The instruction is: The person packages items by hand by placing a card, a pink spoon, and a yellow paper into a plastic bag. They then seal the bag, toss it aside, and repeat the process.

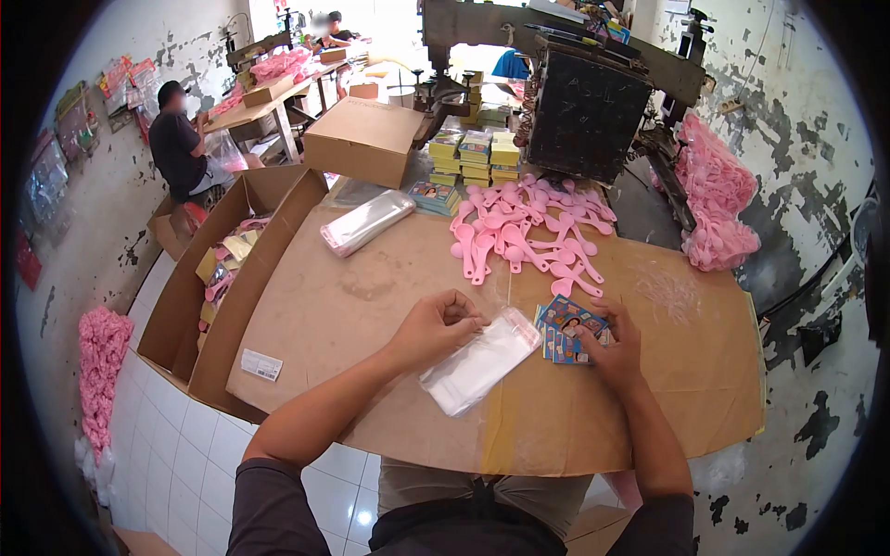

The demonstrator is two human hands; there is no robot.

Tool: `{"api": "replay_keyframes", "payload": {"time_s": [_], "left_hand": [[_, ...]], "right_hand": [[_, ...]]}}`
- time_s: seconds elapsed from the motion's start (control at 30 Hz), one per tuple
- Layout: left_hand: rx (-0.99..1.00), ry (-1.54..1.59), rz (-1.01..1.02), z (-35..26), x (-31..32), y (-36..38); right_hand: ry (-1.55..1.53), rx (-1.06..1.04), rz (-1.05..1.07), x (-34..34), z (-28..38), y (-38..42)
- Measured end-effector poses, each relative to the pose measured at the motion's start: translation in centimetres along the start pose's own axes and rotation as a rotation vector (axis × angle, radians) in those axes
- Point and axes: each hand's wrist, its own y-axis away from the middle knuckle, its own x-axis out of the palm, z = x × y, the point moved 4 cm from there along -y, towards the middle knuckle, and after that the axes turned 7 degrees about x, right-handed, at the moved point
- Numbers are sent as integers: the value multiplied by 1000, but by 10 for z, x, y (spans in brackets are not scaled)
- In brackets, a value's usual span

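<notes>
My left hand (438,326) is closed, fingertips pinched together over the upper edge of a stack of clear plastic bags (482,363) lying on the cardboard-covered table (371,287). Whether a bag is between those fingers is too small to tell. To the right, my right hand (612,345) is shut on a small stack of blue printed cards (567,326), with the thumb on top. Just beyond the cards lies a heap of pink spoons (519,227). A second bundle of clear bags (368,223) rests at the back left of the table.
Card stacks (473,157) and a closed cardboard box (363,134) stand at the back, beside a black machine (586,109). An open long carton (176,320) is at the left. Pink bundles (718,195) sit back right. A person (176,144) sits at far left.
</notes>
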Motion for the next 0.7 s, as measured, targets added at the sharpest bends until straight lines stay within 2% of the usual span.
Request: {"api": "replay_keyframes", "payload": {"time_s": [0.07,0.2,0.3,0.4,0.47,0.6,0.7], "left_hand": [[24,165,20,0,-4,-4],[-24,238,39,-20,-3,-3],[-48,227,52,-21,-2,-3],[-48,213,65,-17,1,-2],[-47,234,57,-15,4,-1],[-82,176,36,-2,3,-1],[-90,117,38,-2,7,1]], "right_hand": [[-13,-8,16,2,1,-3],[-98,39,129,18,13,-10],[105,-54,242,33,10,-23],[-175,140,235,52,29,-24],[-300,185,155,62,23,-20],[-422,157,33,65,6,-18],[-476,171,21,60,4,-15]]}}
